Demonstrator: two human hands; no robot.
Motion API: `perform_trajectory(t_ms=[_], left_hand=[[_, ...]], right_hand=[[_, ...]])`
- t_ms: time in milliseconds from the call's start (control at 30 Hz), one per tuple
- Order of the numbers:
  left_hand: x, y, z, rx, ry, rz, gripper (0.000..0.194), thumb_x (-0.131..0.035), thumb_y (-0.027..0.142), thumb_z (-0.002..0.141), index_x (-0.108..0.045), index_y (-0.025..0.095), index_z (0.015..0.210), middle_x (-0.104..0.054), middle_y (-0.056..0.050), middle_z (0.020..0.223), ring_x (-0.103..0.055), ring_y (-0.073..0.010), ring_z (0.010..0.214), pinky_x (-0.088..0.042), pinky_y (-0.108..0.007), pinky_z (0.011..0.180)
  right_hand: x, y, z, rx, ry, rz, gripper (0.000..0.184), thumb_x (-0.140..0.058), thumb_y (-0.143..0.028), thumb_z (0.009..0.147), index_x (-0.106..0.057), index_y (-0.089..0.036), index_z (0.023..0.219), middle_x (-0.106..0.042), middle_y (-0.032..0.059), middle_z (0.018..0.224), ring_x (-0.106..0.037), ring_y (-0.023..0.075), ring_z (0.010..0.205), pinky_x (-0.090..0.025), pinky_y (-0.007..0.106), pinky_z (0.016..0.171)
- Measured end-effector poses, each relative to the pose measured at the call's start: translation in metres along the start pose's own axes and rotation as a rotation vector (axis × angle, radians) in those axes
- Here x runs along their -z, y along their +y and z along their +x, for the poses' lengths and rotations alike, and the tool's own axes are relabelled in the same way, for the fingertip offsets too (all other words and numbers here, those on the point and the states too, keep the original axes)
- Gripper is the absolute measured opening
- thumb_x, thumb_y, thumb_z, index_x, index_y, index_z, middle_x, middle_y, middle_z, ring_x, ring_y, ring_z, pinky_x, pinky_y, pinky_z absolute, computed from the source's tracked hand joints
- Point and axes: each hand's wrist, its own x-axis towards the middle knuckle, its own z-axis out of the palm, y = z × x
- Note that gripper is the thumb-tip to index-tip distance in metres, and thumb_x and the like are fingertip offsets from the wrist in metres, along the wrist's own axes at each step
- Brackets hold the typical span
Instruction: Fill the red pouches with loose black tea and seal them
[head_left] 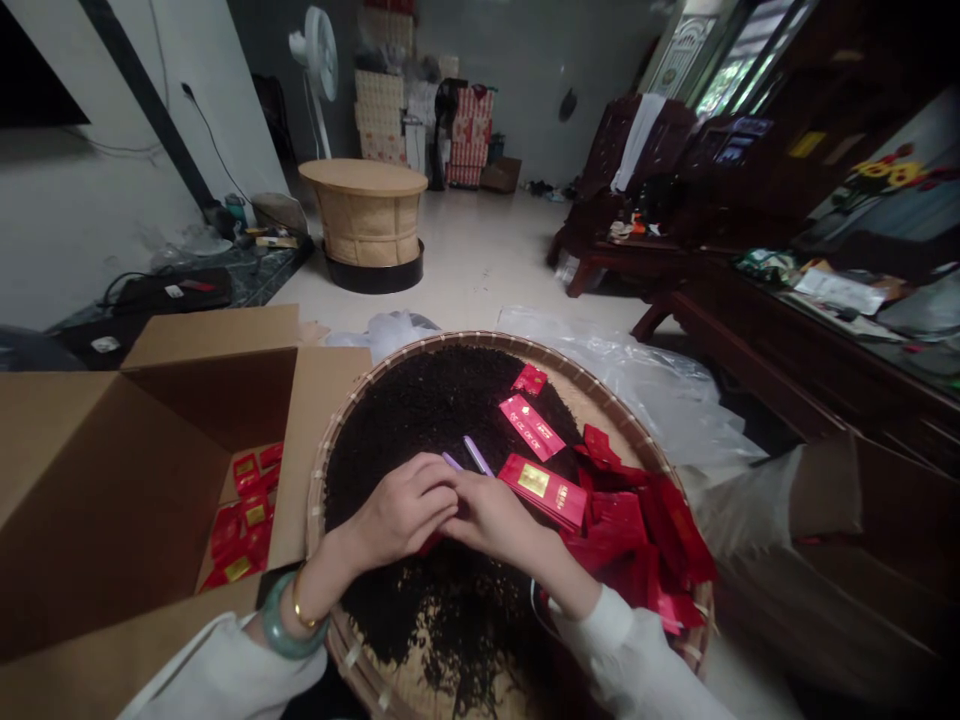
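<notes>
My left hand (409, 505) and my right hand (491, 515) meet over a round woven bamboo tray (341, 640), fingers bent and closed together. A sliver of red packet (429, 545) shows below my fingers; the rest of it is hidden. Dark loose tea leaves (405, 400) cover much of the tray. Just beyond my fingertips, a slim purple stick-like piece (478, 456) lies on the leaves, with a second purple bit partly behind my hand. To the right of my hands lies a stack of red packets with gold labels (544, 492).
An open cardboard box (67, 500) on the left holds several small red packets (247, 520). More red packets (645, 530) pile up along the tray's right side. Clear plastic sheeting (637, 375) lies beyond the rim. A dark wooden table (750, 330) stands at right.
</notes>
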Motion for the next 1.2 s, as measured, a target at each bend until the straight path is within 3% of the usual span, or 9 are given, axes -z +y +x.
perform_trajectory(t_ms=[167, 300, 500, 667, 767, 900, 1000, 1100, 1200], left_hand=[[0.002, -0.006, -0.004, 0.072, 0.0, -0.164, 0.019, -0.045, 0.017, 0.091, -0.056, 0.016, 0.076, -0.057, -0.004, 0.073, -0.049, -0.0172, 0.078, -0.046, -0.031, 0.073], [0.005, -0.009, -0.006, 0.138, -0.122, -0.231, 0.024, -0.048, 0.028, 0.091, -0.056, 0.016, 0.071, -0.054, -0.003, 0.07, -0.05, -0.0155, 0.071, -0.041, -0.025, 0.062], [0.013, -0.009, -0.001, 0.144, -0.525, -0.289, 0.02, -0.062, 0.033, 0.082, -0.059, 0.018, 0.07, -0.05, 0.004, 0.057, -0.045, -0.0098, 0.052, -0.032, -0.02, 0.051], [0.017, -0.004, -0.001, 0.181, -0.591, -0.296, 0.024, -0.061, 0.029, 0.084, -0.055, 0.017, 0.064, -0.047, 0.006, 0.05, -0.039, -0.0072, 0.043, -0.025, -0.021, 0.046], [0.018, 0.0, -0.002, 0.191, -0.605, -0.22, 0.023, -0.059, 0.031, 0.085, -0.057, 0.018, 0.067, -0.053, 0.004, 0.052, -0.046, -0.0087, 0.046, -0.026, -0.022, 0.048], [0.021, -0.003, -0.003, 0.176, -0.548, -0.163, 0.014, -0.055, 0.029, 0.087, -0.061, 0.019, 0.079, -0.063, 0.0, 0.064, -0.057, -0.013, 0.056, -0.034, -0.023, 0.054], [0.02, -0.009, -0.007, 0.211, -0.345, -0.183, 0.014, -0.057, 0.029, 0.085, -0.061, 0.018, 0.094, -0.067, -0.004, 0.083, -0.062, -0.0179, 0.075, -0.046, -0.028, 0.067], [0.004, -0.009, -0.012, 0.375, -0.021, -0.232, 0.057, -0.066, 0.031, 0.077, -0.043, 0.02, 0.128, -0.053, -0.013, 0.128, -0.053, -0.0254, 0.115, -0.047, -0.038, 0.091], [-0.031, 0.002, -0.014, 0.582, 0.105, -0.205, 0.096, -0.076, 0.031, 0.064, -0.022, 0.022, 0.143, -0.036, -0.016, 0.143, -0.041, -0.0314, 0.128, -0.041, -0.047, 0.101]], right_hand=[[0.005, 0.018, -0.005, 0.076, -0.001, 0.202, 0.021, -0.07, -0.031, 0.077, -0.057, -0.017, 0.069, -0.056, -0.0047, 0.063, -0.056, 0.0115, 0.059, -0.038, 0.019, 0.053], [0.015, 0.02, -0.012, 0.166, -0.124, 0.303, 0.029, -0.061, -0.04, 0.085, -0.055, -0.017, 0.068, -0.052, -0.0064, 0.055, -0.051, 0.009, 0.049, -0.034, 0.017, 0.047], [0.028, 0.009, -0.015, 0.359, -0.248, 0.073, 0.018, -0.051, -0.029, 0.092, -0.06, -0.019, 0.081, -0.06, -0.0024, 0.066, -0.053, 0.0102, 0.055, -0.036, 0.019, 0.052], [0.031, 0.004, -0.011, 0.309, -0.33, -0.164, 0.016, -0.06, -0.035, 0.087, -0.062, -0.019, 0.088, -0.061, -0.0026, 0.061, -0.055, 0.0114, 0.052, -0.029, 0.02, 0.048], [0.032, -0.001, -0.008, 0.272, -0.374, -0.33, 0.022, -0.059, -0.04, 0.087, -0.062, -0.019, 0.09, -0.062, -0.0003, 0.062, -0.057, 0.0137, 0.053, -0.025, 0.022, 0.047], [0.033, -0.003, -0.008, 0.234, -0.338, -0.375, 0.018, -0.055, -0.036, 0.09, -0.06, -0.019, 0.091, -0.064, 0.0005, 0.065, -0.056, 0.0131, 0.053, -0.024, 0.022, 0.049], [0.034, 0.003, -0.01, 0.192, -0.229, -0.351, 0.014, -0.054, -0.031, 0.091, -0.06, -0.02, 0.089, -0.062, -0.0004, 0.063, -0.053, 0.0118, 0.051, -0.024, 0.022, 0.049], [0.034, 0.008, -0.009, 0.073, -0.026, -0.316, 0.016, -0.053, -0.031, 0.091, -0.059, -0.019, 0.082, -0.058, -0.0011, 0.059, -0.05, 0.0119, 0.049, -0.024, 0.022, 0.05], [0.028, 0.007, -0.005, -0.093, 0.203, -0.255, 0.018, -0.051, -0.031, 0.091, -0.056, -0.019, 0.077, -0.055, -0.0016, 0.056, -0.047, 0.012, 0.047, -0.025, 0.023, 0.049]])
